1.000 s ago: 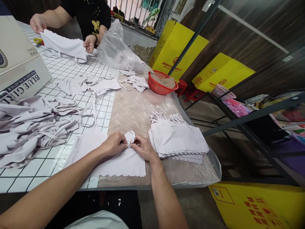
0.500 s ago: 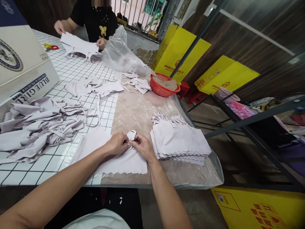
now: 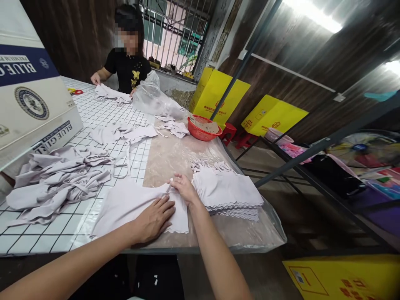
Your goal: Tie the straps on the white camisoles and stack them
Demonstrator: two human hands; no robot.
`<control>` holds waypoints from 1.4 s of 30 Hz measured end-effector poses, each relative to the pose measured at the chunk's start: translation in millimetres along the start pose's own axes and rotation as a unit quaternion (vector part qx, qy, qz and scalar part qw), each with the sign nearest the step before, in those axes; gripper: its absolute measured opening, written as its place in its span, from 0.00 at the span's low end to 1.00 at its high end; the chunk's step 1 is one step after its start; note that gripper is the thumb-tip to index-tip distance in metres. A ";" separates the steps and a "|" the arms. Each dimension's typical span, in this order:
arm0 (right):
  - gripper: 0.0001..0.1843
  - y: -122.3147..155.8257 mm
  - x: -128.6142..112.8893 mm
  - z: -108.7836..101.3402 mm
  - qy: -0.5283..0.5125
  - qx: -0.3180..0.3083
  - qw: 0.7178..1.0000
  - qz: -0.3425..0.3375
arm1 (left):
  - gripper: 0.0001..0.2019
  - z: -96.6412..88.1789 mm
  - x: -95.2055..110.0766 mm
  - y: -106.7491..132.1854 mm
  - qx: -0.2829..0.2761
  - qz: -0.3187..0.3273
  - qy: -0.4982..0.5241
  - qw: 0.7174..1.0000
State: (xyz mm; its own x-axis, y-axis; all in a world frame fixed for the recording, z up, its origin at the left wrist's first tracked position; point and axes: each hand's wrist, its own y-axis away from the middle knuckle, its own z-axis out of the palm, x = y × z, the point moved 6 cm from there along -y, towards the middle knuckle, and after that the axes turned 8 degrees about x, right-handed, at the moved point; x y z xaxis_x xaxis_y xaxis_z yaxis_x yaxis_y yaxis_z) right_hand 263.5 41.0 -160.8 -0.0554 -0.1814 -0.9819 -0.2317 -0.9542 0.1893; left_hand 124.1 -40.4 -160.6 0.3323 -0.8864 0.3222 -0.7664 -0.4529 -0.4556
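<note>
Lowered since the earlier head frame, the left hand (image 3: 156,218) now lies flat on the pale cloth (image 3: 125,204), its grip released; the right hand (image 3: 186,191) pinches the cloth's upper edge. The cloth lies on the surface (image 3: 31,237), beside stacked pieces (image 3: 229,187).

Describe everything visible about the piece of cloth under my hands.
The piece of cloth is pale lilac-grey, thin and soft-looking, with a wavy near edge on the right. It lies spread out, slightly creased, partly over the white gridded tabletop, left of a stack of similar pieces. Your left hand rests palm down on it; your right hand pinches at its far edge.
</note>
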 end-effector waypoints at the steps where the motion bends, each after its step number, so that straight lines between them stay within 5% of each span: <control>1: 0.29 -8.0 -6.0 -0.4 0.001 0.017 1.000 -0.009 | 0.22 4.2 -1.4 2.8 -0.010 -0.002 0.004 1.000; 9: 0.18 -57.5 -35.1 8.6 0.239 0.099 0.965 -0.052 | 0.28 13.9 13.7 10.0 -0.062 0.014 0.021 0.998; 14: 0.12 -62.2 -33.2 8.1 0.366 0.109 0.921 -0.070 | 0.25 -11.3 13.9 11.5 -0.042 0.000 0.062 0.997; 18: 0.07 -63.4 -46.3 8.6 0.451 0.146 0.875 -0.103 | 0.24 -53.1 -37.8 39.5 -0.030 -0.093 0.039 0.994; 21: 0.05 -66.0 -51.3 42.0 0.474 0.134 0.861 -0.127 | 0.25 -77.0 -86.7 72.0 -0.036 -0.173 -0.022 0.984; 26: 0.09 -67.5 -32.9 147.7 0.460 -0.016 0.876 -0.146 | 0.24 -85.9 -118.0 96.1 -0.021 -0.176 -0.073 0.981; 29: 0.12 -66.1 -22.6 182.5 0.431 -0.056 0.891 -0.134 | 0.22 -85.3 -118.6 97.9 0.001 -0.161 -0.057 0.985; 38: 0.07 -63.5 -31.4 174.2 0.297 -0.065 0.951 -0.059 | 0.24 -92.4 -124.7 103.1 0.089 -0.167 0.011 0.982; 42: 0.21 -37.0 -61.5 158.9 0.101 -0.092 0.988 -0.073 | 0.23 -91.2 -124.5 101.7 0.074 -0.168 0.003 0.983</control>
State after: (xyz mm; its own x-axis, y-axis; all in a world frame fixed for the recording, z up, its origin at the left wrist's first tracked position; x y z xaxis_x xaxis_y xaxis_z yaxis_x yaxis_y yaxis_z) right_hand 121.2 125.3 -105.7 0.1656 -0.0649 -0.9841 -0.0420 -0.9974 0.0587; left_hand -45.3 32.6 -171.4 0.5497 -0.6842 0.4793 -0.5252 -0.7292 -0.4386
